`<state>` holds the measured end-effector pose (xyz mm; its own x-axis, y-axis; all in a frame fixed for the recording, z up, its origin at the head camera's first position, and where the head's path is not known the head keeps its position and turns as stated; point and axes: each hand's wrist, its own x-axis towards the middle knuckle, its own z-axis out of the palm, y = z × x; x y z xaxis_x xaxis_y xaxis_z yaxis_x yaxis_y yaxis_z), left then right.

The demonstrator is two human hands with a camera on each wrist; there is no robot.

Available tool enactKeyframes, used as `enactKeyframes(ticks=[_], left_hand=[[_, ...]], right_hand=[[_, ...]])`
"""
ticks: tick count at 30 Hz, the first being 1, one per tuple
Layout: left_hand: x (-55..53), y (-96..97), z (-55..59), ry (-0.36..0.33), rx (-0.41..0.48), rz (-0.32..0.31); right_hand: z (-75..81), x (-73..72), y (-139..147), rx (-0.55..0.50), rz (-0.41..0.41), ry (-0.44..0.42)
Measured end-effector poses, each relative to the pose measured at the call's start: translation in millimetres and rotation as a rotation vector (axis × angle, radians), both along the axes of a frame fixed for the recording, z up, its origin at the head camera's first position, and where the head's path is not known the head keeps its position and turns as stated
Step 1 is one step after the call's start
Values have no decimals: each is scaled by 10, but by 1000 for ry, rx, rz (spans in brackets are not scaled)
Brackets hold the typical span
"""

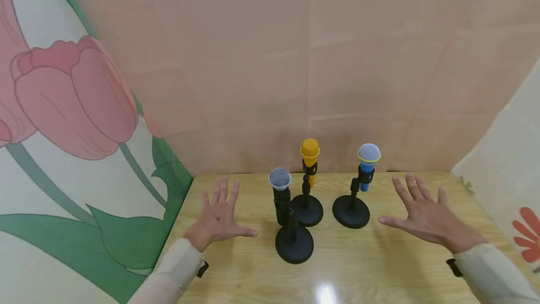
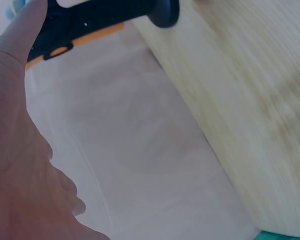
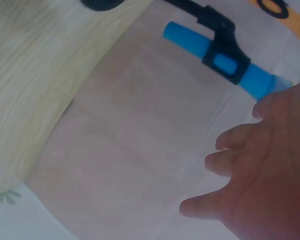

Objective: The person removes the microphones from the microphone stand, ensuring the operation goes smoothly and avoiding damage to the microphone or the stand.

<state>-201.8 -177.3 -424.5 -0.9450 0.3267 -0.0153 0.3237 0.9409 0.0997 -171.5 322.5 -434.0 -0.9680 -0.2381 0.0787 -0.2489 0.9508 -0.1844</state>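
Observation:
Three toy-like microphones stand in black round-based stands on the wooden table. The black microphone (image 1: 281, 201) with a silvery mesh head is the nearest, its stand (image 1: 294, 245) in front. Behind it the orange microphone (image 1: 310, 150) leans in its own stand (image 1: 307, 210). Farther right, the blue microphone (image 1: 367, 169) with a pale head is clipped in a third stand (image 1: 351, 211). My left hand (image 1: 219, 217) is spread over the table left of the black microphone, holding nothing. To the right of the blue one, my right hand (image 1: 428, 215) also has its fingers spread, gripping nothing.
The wooden table (image 1: 337, 266) ends at a plain pinkish backdrop (image 1: 253, 83). A wall panel with painted tulips (image 1: 76, 97) borders the left side. A white panel with a red flower (image 1: 529, 229) borders the right.

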Motion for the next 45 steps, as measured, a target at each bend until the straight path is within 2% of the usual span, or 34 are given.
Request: enactKeyframes(ticks=[5, 17, 26, 35, 40, 45], left_hand=[[6, 109, -24, -6, 32, -10], [48, 313, -75, -25, 79, -76], [39, 537, -117, -35, 178, -106], [58, 713, -164, -34, 223, -118], [51, 776, -218, -44, 324, -88], [42, 836, -297, -14, 459, -48]], right_hand=[[49, -28, -135, -35, 57, 18], [84, -97, -452, -102, 179, -3], [51, -202, -595, -133, 247, 7], [49, -303, -728, -178, 315, 63], [49, -360, -806, -230, 329, 16], [42, -418, -914, -266, 350, -4]])
